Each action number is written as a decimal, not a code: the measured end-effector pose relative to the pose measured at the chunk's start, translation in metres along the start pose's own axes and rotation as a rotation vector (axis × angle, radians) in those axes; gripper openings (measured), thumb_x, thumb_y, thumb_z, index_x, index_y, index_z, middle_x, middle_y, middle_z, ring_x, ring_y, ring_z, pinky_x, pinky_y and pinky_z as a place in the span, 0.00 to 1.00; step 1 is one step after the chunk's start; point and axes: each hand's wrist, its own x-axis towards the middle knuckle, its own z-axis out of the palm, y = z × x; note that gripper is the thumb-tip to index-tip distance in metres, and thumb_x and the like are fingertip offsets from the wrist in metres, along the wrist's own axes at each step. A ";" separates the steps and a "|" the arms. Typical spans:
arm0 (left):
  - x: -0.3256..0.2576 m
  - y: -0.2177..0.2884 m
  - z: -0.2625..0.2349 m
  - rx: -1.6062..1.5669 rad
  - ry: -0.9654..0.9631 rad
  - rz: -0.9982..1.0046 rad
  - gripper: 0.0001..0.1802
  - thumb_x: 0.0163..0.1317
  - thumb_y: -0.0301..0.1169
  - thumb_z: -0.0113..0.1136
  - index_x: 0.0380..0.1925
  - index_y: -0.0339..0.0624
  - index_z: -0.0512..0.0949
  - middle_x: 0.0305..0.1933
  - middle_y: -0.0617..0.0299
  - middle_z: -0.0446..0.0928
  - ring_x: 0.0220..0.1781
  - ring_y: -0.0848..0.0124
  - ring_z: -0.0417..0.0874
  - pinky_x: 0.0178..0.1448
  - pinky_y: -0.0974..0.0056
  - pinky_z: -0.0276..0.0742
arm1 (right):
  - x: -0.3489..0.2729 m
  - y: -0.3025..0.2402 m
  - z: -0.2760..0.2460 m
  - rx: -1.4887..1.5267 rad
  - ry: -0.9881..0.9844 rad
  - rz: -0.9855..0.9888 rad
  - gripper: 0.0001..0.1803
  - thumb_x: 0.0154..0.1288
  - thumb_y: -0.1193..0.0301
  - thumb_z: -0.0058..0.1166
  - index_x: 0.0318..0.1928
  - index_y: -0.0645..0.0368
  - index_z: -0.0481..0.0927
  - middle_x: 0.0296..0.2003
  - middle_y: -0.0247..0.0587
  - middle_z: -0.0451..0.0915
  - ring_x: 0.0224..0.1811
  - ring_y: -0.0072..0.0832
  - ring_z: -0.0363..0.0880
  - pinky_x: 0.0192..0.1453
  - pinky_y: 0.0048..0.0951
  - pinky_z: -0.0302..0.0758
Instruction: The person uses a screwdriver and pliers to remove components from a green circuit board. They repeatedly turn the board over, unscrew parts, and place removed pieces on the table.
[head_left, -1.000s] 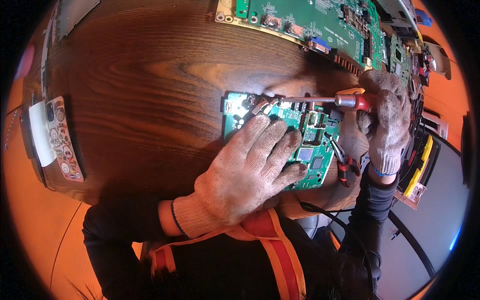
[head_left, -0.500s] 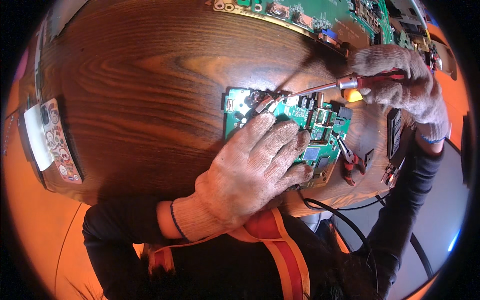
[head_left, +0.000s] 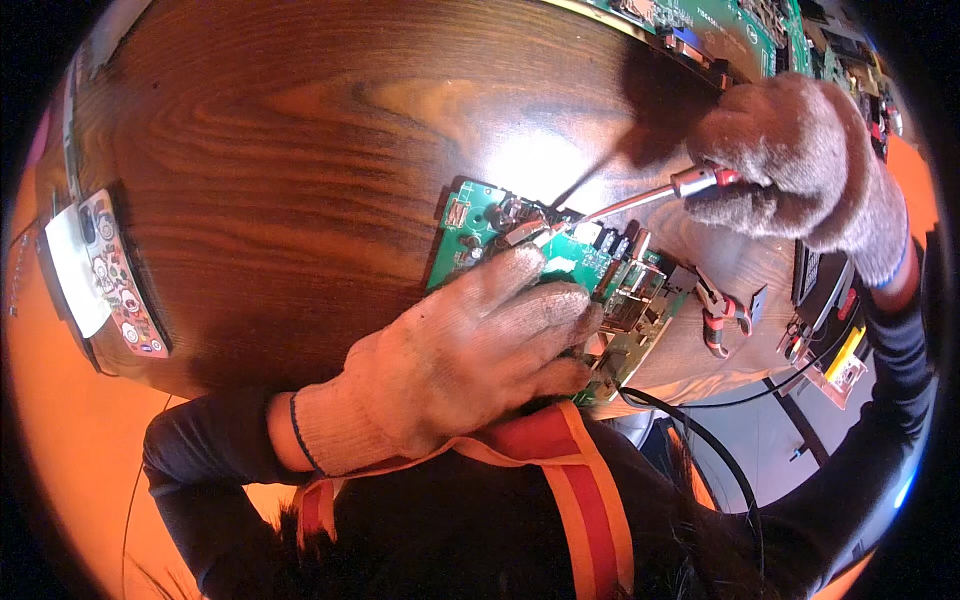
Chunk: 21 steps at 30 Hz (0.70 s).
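Observation:
A small green circuit board (head_left: 440, 258) lies near the table's front edge, slightly askew. My left hand (head_left: 460, 345), in a soiled white knit glove, rests over it with fingers spread apart; one fingertip reaches a metal component (head_left: 522, 233) by its far edge. My right hand (head_left: 780, 165), also gloved, is closed around the red handle of a screwdriver (head_left: 640, 203). The steel shaft slants down leftward, its tip at the component beside my left fingertip. Red-handled pliers (head_left: 722, 312) lie right of the board, jaws toward it. The glove hides the board's near part.
Larger green circuit boards (head_left: 735, 35) lie at the far right. A phone in a patterned case (head_left: 122, 275) sits at the left beside white paper (head_left: 78, 270). A black cable (head_left: 700, 435) runs off the front edge. Dark wooden table (head_left: 300, 130) stretches between.
The small board has turned clockwise and its right side has come nearer me. My left hand has shifted left and nearer. My right hand has rotated, hiding more of the screwdriver handle.

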 end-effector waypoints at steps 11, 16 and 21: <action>-0.010 0.002 0.020 0.141 0.186 -0.003 0.13 0.61 0.43 0.57 0.45 0.65 0.84 0.57 0.67 0.82 0.63 0.68 0.79 0.70 0.56 0.73 | -0.010 -0.039 0.030 0.044 0.009 0.224 0.18 0.69 0.58 0.62 0.42 0.63 0.82 0.26 0.43 0.79 0.21 0.33 0.79 0.22 0.33 0.72; -0.012 0.005 0.021 0.234 0.185 -0.051 0.15 0.60 0.41 0.56 0.46 0.65 0.84 0.57 0.64 0.82 0.66 0.64 0.78 0.75 0.51 0.68 | 0.001 -0.115 0.041 0.207 0.111 0.562 0.11 0.72 0.67 0.59 0.39 0.64 0.79 0.21 0.41 0.76 0.21 0.24 0.77 0.19 0.26 0.72; -0.009 0.010 0.016 0.316 0.181 -0.088 0.20 0.59 0.42 0.54 0.50 0.64 0.84 0.60 0.61 0.80 0.70 0.60 0.76 0.78 0.47 0.62 | -0.004 -0.120 0.029 0.932 -0.041 0.543 0.25 0.68 0.74 0.61 0.63 0.57 0.70 0.40 0.43 0.78 0.26 0.23 0.80 0.22 0.25 0.79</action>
